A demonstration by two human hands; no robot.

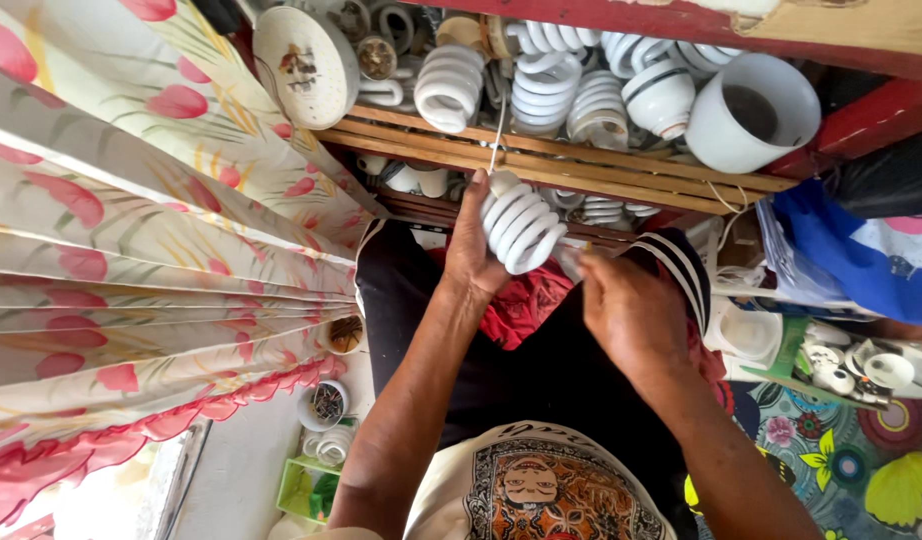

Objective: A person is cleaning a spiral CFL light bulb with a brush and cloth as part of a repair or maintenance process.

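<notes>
A white spiral lamp bulb (522,228) is held over my lap, its coils pointing toward a wooden shelf. My left hand (473,252) grips it on the left side, thumb up along the coils. My right hand (629,310) closes on the bulb's base end at the right, which is mostly hidden by the fingers. A thin wire or stick (497,135) rises from the bulb's top to the shelf.
The wooden slatted shelf (541,160) holds several spiral bulbs (546,85), a white cup-shaped lamp housing (751,110) and a round white disc (306,65). A floral curtain (131,260) fills the left. Lamp parts (841,365) lie at right, small bulbs (329,440) at lower left.
</notes>
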